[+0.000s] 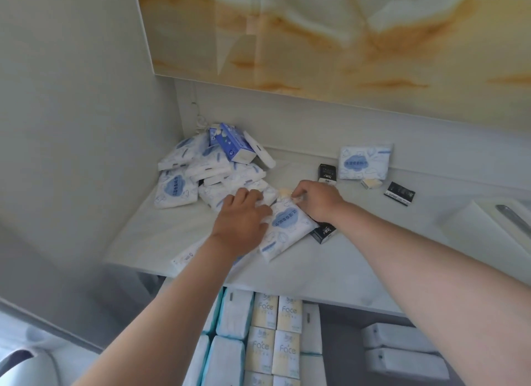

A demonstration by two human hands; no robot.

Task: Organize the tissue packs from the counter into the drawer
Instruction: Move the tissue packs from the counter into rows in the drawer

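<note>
While white-blue pack lies flat on counter between both hands, left hand rests on its left edge, fingers mostly straight, gripping nothing; right hand curls fingertips round small yellowish pack just behind; better to gather like packs, square edges, lift together; corner pile not yet moved; open drawer below holds neat rows, so match their orientation; black pack under right wrist may drag.
</note>
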